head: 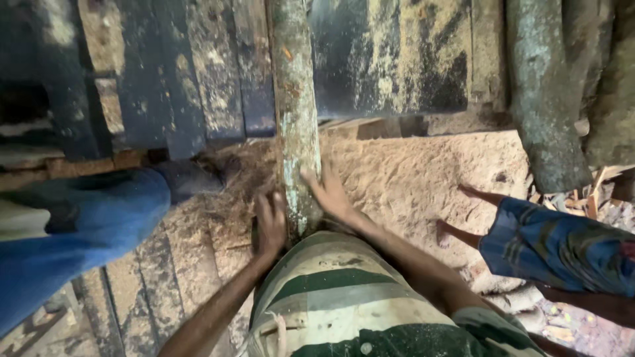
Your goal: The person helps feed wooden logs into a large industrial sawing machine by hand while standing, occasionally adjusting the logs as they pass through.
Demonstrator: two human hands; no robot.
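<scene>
I see no packages, labels, signs or screens anywhere in this view.

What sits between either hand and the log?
Nothing visible. The left hand lies flat against the left side of the pale, mottled log, and the right hand presses its right side. Both touch the bark directly; only sawdust lies around them.
</scene>
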